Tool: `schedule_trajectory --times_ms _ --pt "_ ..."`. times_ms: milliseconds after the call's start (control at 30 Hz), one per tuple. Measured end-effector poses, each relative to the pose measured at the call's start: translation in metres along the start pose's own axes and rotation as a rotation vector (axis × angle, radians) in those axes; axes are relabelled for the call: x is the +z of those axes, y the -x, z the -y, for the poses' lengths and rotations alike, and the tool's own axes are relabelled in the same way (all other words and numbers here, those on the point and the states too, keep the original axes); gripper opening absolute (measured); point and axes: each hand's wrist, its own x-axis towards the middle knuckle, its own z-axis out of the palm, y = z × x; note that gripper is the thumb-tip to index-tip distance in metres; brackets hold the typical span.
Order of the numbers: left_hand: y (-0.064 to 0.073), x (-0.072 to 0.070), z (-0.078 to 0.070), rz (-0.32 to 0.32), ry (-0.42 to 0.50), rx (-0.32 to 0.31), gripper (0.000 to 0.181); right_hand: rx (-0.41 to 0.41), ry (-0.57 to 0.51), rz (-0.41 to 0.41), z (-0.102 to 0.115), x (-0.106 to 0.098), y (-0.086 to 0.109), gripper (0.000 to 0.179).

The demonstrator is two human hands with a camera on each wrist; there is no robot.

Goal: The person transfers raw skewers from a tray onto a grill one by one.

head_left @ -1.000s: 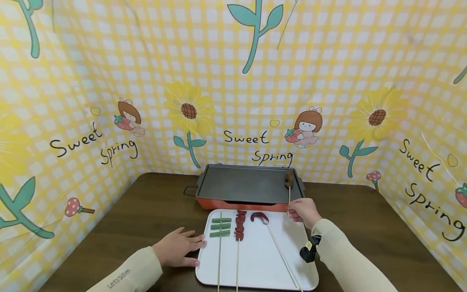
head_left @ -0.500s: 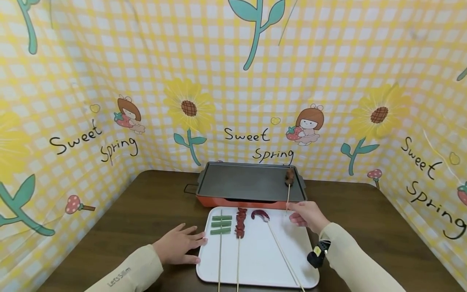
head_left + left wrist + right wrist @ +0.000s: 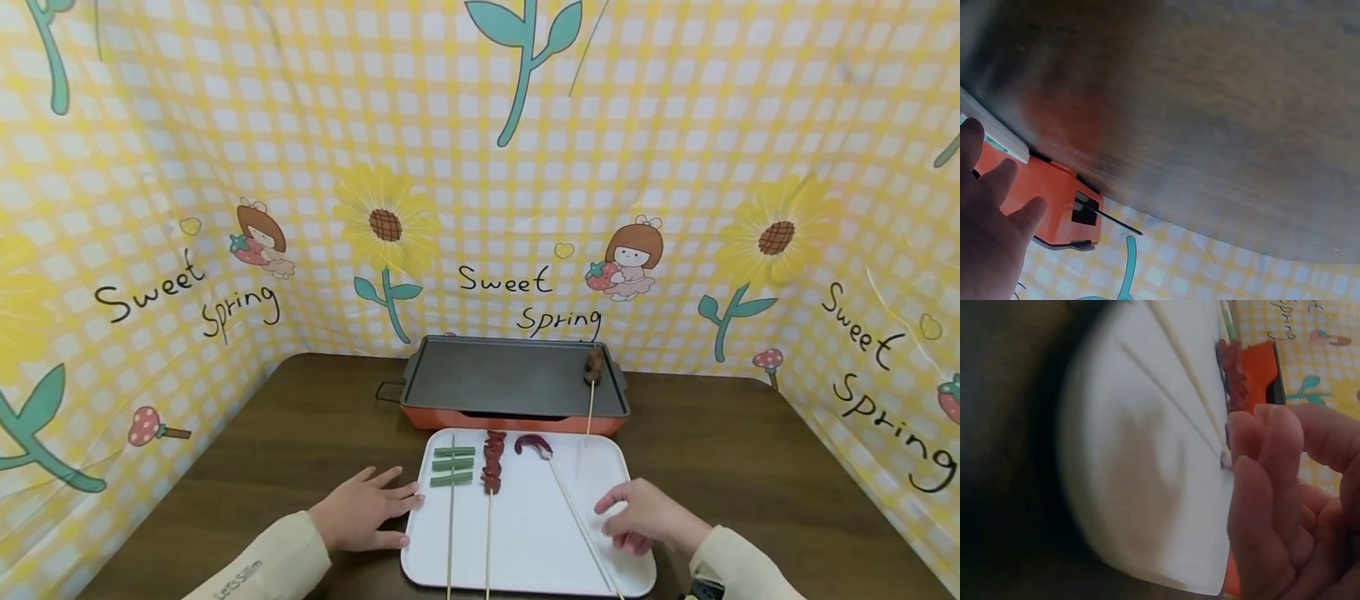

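Note:
In the head view my left hand (image 3: pixel 360 510) lies with fingers spread at the left edge of a white tray (image 3: pixel 540 558). My right hand (image 3: pixel 648 517) hovers over the tray's right side, fingers loosely bent and holding nothing. Nearest to it is a skewer with a curled dark-red tentacle-like piece (image 3: pixel 534 446). Further left on the tray lie a skewer of red meat pieces (image 3: pixel 492 462) and one of green bean-like sticks (image 3: pixel 452 467). A browned meat skewer (image 3: pixel 593 367) rests on the right end of the griddle (image 3: pixel 495 375), its stick reaching over the front edge toward the tray.
The orange-based griddle stands right behind the tray, with a wire handle (image 3: pixel 388 391) jutting out on its left. Both are on a dark wooden table (image 3: pixel 720 450). A yellow checked cloth (image 3: pixel 480 200) hangs around the back and sides.
My right hand has let go of the brown meat skewer's stick and drawn back toward me over the tray. That skewer stays on the griddle. My left hand has stayed in place.

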Motion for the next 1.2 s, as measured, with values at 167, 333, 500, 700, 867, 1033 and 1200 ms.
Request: schedule_trajectory --times_ms 167,333,500,700,867,1033,1200 --pt "0.0 0.002 0.0 -0.017 0.007 0.002 0.06 -0.052 0.038 0.036 -0.01 0.008 0.015 0.017" --pt "-0.001 0.002 0.0 -0.031 -0.001 -0.004 0.061 -0.084 0.024 0.042 -0.019 0.005 0.032 0.015" --pt "-0.002 0.002 -0.002 -0.03 -0.022 0.006 0.061 -0.112 0.036 0.048 -0.032 0.006 0.045 0.019" --pt "-0.001 0.002 0.0 0.02 -0.015 -0.022 0.061 -0.194 0.125 0.044 -0.039 0.017 0.043 0.02" --pt "-0.006 -0.001 0.002 0.045 -0.019 -0.017 0.062 -0.142 0.135 0.019 -0.034 0.02 0.042 0.026" --pt "-0.007 0.0 0.003 0.037 -0.006 0.001 0.061 -0.1 0.091 0.069 -0.031 0.02 0.044 0.025" --pt "-0.004 0.001 0.005 0.007 0.01 0.004 0.059 -0.147 0.06 0.082 -0.035 0.023 0.045 0.023"
